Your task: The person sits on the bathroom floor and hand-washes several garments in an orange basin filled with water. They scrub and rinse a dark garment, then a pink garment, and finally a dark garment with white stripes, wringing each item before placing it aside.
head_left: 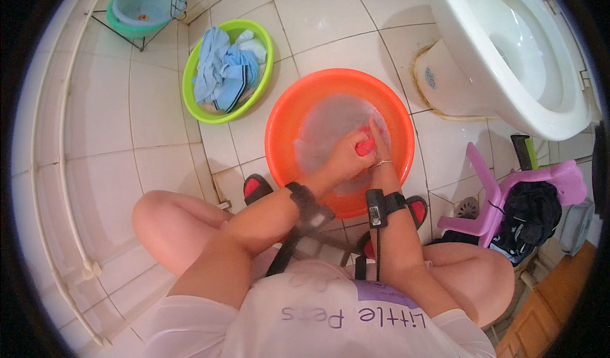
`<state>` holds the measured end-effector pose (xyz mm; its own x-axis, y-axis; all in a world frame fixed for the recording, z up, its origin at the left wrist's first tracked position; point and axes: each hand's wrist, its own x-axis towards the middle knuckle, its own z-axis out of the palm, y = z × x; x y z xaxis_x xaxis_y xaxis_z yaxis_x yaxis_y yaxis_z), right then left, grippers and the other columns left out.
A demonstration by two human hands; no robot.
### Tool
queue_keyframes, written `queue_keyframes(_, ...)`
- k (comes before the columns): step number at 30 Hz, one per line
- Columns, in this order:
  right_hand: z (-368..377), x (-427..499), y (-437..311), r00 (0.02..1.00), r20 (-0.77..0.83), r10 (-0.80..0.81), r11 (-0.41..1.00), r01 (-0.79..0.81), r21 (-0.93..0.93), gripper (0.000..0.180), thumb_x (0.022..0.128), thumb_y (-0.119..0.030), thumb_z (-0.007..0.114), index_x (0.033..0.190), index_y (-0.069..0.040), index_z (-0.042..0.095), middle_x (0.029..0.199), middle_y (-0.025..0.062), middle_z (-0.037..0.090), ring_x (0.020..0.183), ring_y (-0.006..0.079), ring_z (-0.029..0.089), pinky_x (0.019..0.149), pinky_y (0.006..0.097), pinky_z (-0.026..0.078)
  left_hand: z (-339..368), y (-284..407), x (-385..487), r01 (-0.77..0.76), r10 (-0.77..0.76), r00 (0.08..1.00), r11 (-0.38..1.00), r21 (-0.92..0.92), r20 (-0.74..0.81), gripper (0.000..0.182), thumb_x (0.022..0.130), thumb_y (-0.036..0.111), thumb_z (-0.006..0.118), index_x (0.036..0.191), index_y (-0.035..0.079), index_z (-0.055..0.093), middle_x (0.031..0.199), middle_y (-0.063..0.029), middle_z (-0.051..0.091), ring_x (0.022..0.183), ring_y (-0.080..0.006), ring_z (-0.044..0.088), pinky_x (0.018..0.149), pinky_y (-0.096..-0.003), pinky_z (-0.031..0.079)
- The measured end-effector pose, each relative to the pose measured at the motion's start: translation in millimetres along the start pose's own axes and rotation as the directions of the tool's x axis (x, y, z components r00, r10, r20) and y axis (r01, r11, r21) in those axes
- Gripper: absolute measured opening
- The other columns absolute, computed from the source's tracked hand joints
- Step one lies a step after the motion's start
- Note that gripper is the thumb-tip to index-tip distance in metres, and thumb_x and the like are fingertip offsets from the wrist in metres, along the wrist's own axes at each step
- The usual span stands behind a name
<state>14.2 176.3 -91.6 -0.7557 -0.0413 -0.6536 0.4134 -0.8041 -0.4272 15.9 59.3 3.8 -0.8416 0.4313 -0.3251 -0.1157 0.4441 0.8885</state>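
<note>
An orange plastic basin (281, 143) sits on the tiled floor between my feet, with cloudy, sudsy water (329, 115) in it. My left hand (350, 150) is closed in a fist around a bunched red cloth (365, 147). Pressed against the cloth from the other side is my right hand (380, 143), seen edge-on, with a finger stretched forward. Bits of red show on both sides of that finger. Both hands are over the right half of the basin. The cloth's full shape is hidden by my fingers.
A lime-green basin (187, 86) with blue and white clothes (219, 67) stands ahead to the left. Nested basins (143, 5) rest on a wire stand beyond it. The toilet (476, 81) is at right, near a purple plastic stool (495, 200) and a floor drain (467, 207).
</note>
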Motion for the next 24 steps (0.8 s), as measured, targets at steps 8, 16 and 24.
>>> queue_keyframes(8,20,-5,34,0.970,-0.240,-0.030,0.993,0.001,-0.119,0.057,0.090,-0.044,0.069,0.127,-0.003,0.059,0.118,0.0137,0.065,0.105,0.0270,0.065,0.090,0.0408,0.055,-39,10,11,0.129,-0.091,0.981,0.965,0.227,-0.170,0.028,0.088,0.025,0.061,0.109,0.007,0.066,0.109,-0.0233,0.066,0.112,-0.0393,0.059,0.096,-0.0427,0.048)
queue_keyframes(16,36,-22,-4,0.832,-0.516,-0.204,0.845,-0.117,-0.522,0.060,0.092,-0.042,0.065,0.136,-0.004,0.052,0.136,0.0167,0.055,0.123,0.0299,0.055,0.098,0.0428,0.049,-56,-51,5,-0.005,0.220,0.967,0.517,0.856,-0.127,0.049,0.085,0.032,0.069,0.128,0.013,0.057,0.156,-0.0234,0.026,0.133,-0.0497,0.040,0.106,-0.0502,0.041)
queue_keyframes(24,12,-1,24,0.944,-0.329,-0.010,0.996,0.038,0.080,0.048,0.096,-0.046,0.061,0.126,-0.009,0.059,0.122,0.0120,0.064,0.114,0.0283,0.061,0.093,0.0453,0.052,-41,-31,23,0.240,-0.206,0.957,0.959,0.153,-0.206,0.066,0.074,0.017,0.079,0.133,0.012,0.051,0.140,-0.0212,0.052,0.126,-0.0376,0.053,0.105,-0.0441,0.044)
